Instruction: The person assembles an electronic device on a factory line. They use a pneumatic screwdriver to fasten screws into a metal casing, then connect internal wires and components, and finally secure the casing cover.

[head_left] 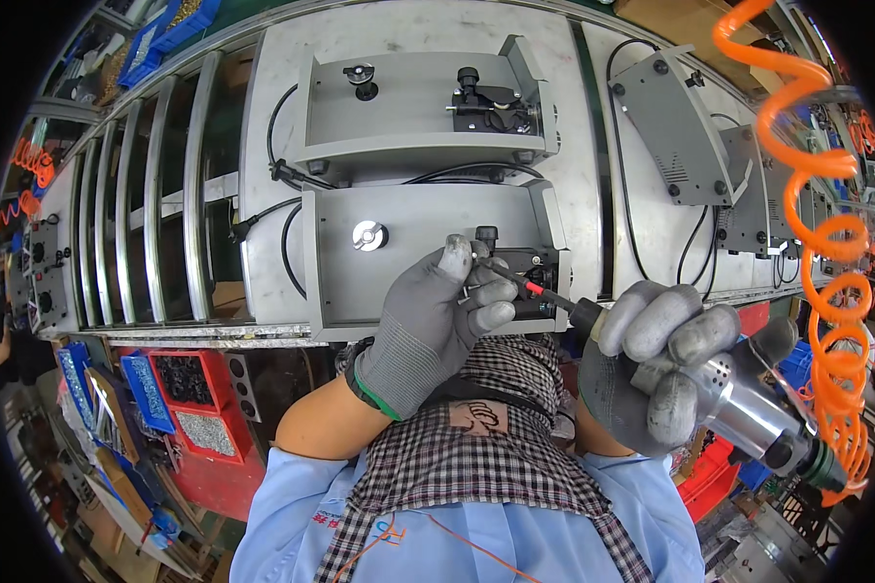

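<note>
My right hand (651, 350), in a grey glove, is wrapped round a silver pneumatic screwdriver (753, 413). Its long dark bit (533, 288), marked with a red band, points left and slightly away from me. My left hand (423, 325), gloved too, is closed in a pinch at the bit's tip; a small dark piece there is too small to name. Both hands are over the near edge of an open grey metal housing (345, 282). Inside that housing are a silver round part (369, 235) and a black mechanism (538, 267), partly hidden by my left fingers and the bit.
Beyond lies a similar grey housing (408, 102) with black fittings. More grey units (671, 126) with black cables stand at the right. An orange coiled hose (792, 136) hangs there. Metal rollers (153, 214) line the left; red bins (204, 432) of small parts sit below them.
</note>
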### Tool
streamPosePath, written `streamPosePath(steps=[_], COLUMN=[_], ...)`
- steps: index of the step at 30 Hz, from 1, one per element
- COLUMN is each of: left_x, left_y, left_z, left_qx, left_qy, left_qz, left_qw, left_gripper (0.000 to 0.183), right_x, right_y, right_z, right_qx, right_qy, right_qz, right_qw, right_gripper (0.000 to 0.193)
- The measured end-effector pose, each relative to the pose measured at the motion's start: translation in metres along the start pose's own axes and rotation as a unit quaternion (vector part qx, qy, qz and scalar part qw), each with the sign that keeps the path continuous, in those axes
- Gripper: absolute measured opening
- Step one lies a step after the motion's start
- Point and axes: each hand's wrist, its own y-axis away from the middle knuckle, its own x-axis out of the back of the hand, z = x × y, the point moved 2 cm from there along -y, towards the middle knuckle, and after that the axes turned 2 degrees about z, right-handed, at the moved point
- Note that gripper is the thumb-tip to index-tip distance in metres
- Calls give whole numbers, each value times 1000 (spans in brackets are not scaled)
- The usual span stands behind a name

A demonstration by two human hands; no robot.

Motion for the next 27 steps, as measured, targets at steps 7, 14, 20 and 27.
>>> streamPosePath(steps=[7,14,20,27], left_x=[4,4,1,5], left_y=[0,-3,-2,-5], left_z=[2,-2,-5,-16], left_qx=[-1,4,22,-6], left_qy=[16,-1,5,21], left_qz=[-3,-2,36,41], left_qw=[1000,1000,999,999], left_gripper=[42,39,42,39], right_x=[-1,-1,4,14], right_y=[0,2,1,11], right_z=[8,9,7,26], right_qx=[48,40,20,33], right_qy=[15,10,31,-39], right_qz=[-8,20,-19,-43], right_qw=[999,999,999,998], right_gripper=[33,36,38,71])
